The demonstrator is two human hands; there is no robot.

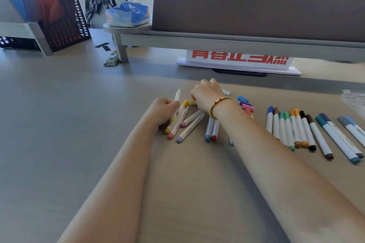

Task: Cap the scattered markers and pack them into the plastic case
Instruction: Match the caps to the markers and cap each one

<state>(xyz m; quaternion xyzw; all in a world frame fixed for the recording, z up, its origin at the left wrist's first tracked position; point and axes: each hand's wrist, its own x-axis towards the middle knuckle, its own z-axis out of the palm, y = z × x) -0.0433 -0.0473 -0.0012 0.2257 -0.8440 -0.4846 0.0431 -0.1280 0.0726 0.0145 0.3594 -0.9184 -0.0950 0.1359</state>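
Here, both hands work in a scatter of uncapped markers (183, 124) on the tabletop (79, 114). The left hand (163, 111) grips one uncapped marker (177, 98), tip pointing far. The right hand (207, 94), a beaded bracelet (216, 107) on its wrist, reaches down near a small yellow cap (192, 102); its fingertips are hidden, so I cannot tell whether it holds anything. Loose caps (245, 104) lie just right of that wrist, partly covered by the forearm. Farther right, capped markers (296, 130) lie in a row. At the right edge a clear plastic case (355, 102) is cut off and hard to make out.
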